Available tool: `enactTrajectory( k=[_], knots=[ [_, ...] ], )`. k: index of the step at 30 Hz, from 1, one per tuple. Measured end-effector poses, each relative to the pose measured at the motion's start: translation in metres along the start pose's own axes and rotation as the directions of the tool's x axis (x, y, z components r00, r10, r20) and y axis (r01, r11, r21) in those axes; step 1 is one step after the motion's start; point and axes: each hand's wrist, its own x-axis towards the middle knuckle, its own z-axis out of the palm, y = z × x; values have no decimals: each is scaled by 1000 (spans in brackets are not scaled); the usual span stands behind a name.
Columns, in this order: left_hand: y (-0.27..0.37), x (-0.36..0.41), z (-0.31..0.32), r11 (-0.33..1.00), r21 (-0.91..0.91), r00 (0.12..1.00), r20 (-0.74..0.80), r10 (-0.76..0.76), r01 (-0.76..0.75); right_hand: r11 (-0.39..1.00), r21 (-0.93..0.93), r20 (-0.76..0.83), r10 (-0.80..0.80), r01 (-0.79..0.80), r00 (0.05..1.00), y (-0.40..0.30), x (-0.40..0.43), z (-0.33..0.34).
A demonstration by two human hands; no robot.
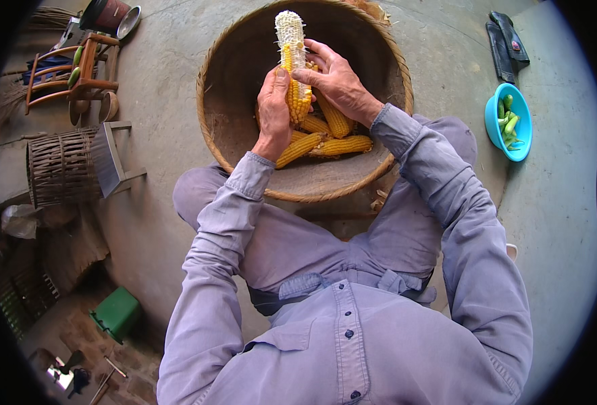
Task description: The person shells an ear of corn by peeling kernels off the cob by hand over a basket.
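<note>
Both hands hold one partly shelled corn cob upright over a round woven basket. Its upper part is bare and whitish, while yellow kernels cover much of the lower part. My left hand grips the lower cob from the left, with the thumb on the kernels. From the right, my right hand lays its thumb across the cob, its fingers partly behind it. Several whole yellow ears of corn lie in the basket below, partly hidden by the hands.
On the right stand a turquoise basin of green vegetables and dark boots. A wooden chair, a slatted wicker basket, a metal-topped stool and a green bin are on the left. Husk scraps lie near the basket.
</note>
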Motion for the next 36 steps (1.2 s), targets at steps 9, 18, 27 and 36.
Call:
enactTrajectory(
  k=[9,18,27,36],
  knots=[
    [-2,1,-2,998,-66,1000,-27,-6,5,1000,4,25,-1,1,1000,3,2,-1],
    [-1,0,-6,999,-28,1000,-3,-15,15,995,-102,97,-4,14,995,-3,1,5],
    [-5,2,-6,1000,-6,1000,-9,-5,5,999,8,97,36,-37,995,7,3,-5],
    [-4,-1,-6,1000,3,1000,4,9,-9,992,79,77,97,-103,992,0,-1,-3]
  ],
)
